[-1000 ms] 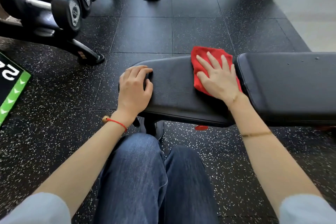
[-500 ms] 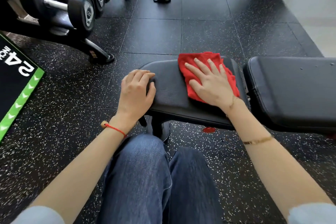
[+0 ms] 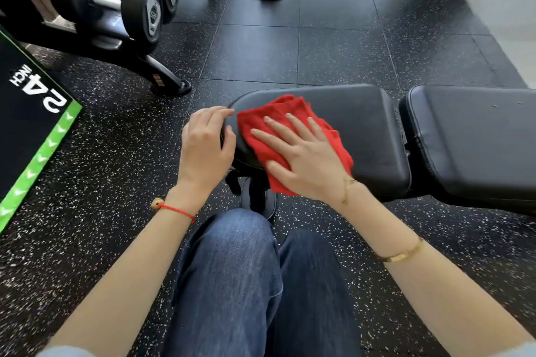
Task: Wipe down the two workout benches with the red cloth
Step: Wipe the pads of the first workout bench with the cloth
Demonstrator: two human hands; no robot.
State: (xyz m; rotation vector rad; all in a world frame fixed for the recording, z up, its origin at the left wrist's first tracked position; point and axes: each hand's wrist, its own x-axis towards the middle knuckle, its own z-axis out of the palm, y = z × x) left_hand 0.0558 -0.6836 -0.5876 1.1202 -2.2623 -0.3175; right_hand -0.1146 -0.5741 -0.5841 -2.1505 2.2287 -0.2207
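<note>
Head view, scene: A person wipes a black workout bench on a speckled gym floor, knees in blue jeans [image 3: 232, 284] in the foreground.
Head view, cloth: The red cloth [image 3: 261, 122] lies bunched on the rounded end of the seat pad [image 3: 362, 124], one corner draped over the near edge.
Head view, right hand: The right hand [image 3: 304, 153] presses flat on the cloth, fingers straight and spread, pointing up and left; it pins the cloth and does not clutch it.
Head view, left hand: The left hand [image 3: 206, 145] curls over the tip of the seat pad, thumb on the end face, steadying it just beside the cloth.
Head view, key relation: The bench runs left to right. Unwiped padding, including the back pad [image 3: 478, 139], lies to the right of the cloth, on the right hand's side, so the next stroke probably goes rightward along that axis.
Head view, surroundings: A dumbbell rack [image 3: 116, 9] stands at upper left, a green-edged box [image 3: 34, 113] at left.
</note>
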